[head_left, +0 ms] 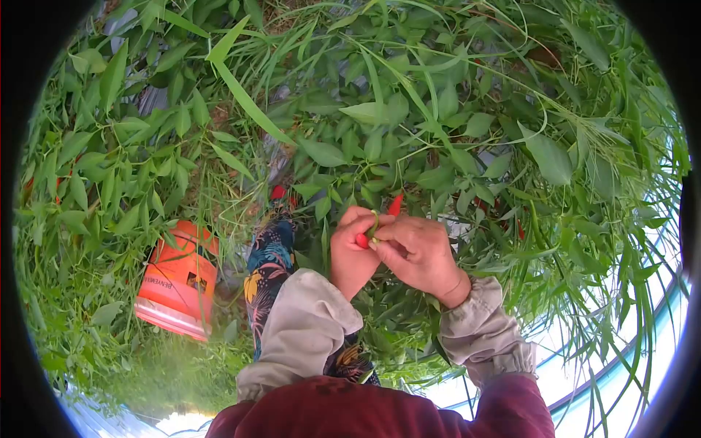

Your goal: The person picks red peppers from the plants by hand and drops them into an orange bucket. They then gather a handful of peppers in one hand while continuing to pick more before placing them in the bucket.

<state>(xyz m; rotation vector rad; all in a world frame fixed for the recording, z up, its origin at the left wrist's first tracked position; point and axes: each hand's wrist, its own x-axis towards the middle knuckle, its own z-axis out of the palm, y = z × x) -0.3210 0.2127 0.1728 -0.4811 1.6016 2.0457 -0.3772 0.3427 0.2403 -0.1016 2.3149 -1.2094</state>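
Closest in, wore a maroon top point(380, 412) with pale grey sleeve covers point(307, 321) gathered at both wrists. Met both hands in front of a leafy pepper plant point(438, 124). Curled the left hand point(352, 255) around a small red chilli point(361, 240), fingers closed on it, a bit of red showing beside the thumb. Pinched the green stem point(374, 221) of that chilli with the right hand point(422, 255), thumb and forefinger pressed together, other fingers folded in. Had a second red chilli point(395, 204) among the leaves just above the hands. Had an orange bucket point(179, 281) on the ground well off to the left, beside a floral-print trouser leg point(269, 266).
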